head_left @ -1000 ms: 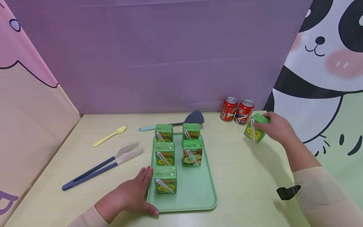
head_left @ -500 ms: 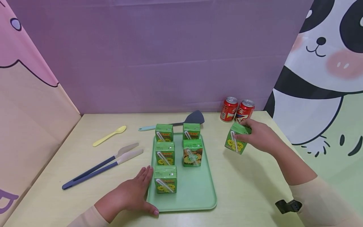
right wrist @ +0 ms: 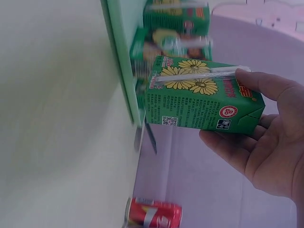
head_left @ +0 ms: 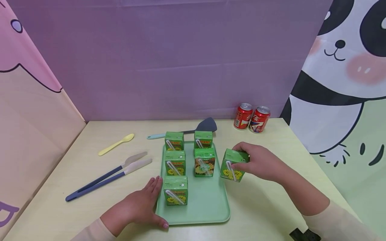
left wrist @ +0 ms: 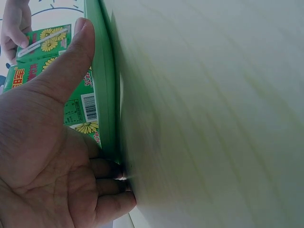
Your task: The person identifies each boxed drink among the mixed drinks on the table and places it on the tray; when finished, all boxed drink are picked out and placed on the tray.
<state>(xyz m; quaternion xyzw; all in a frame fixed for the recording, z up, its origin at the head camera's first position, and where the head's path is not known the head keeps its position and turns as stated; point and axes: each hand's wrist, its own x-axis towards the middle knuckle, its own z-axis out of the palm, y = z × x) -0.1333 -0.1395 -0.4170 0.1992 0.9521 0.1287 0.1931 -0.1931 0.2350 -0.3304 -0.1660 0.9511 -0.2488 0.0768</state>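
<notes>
My right hand (head_left: 260,163) grips a green drink carton (head_left: 234,156) with yellow flowers and a white straw, thumb on its front. The carton is tilted and overlaps the right edge of the light green tray (head_left: 208,204). In the right wrist view the held carton (right wrist: 204,97) lies between thumb and fingers, close by the tray's rim (right wrist: 121,66). Spread flat along the tray's left edge is my left hand (head_left: 140,206), thumb at the near corner. Three flowered cartons (head_left: 176,195) line the tray's left side; on its right stand another (head_left: 203,139) and one with a brown print (head_left: 205,163).
Two red cans (head_left: 243,116) stand at the back right. A spatula (head_left: 206,125) lies behind the tray. To the left are a yellow spoon (head_left: 117,144) and blue-handled tongs (head_left: 102,180). A purple cloth (head_left: 181,60) closes off the back.
My right hand has carried the drink carton from beside the red cans, leftward and nearer, to the tray's right edge. The left hand has stayed in place.
</notes>
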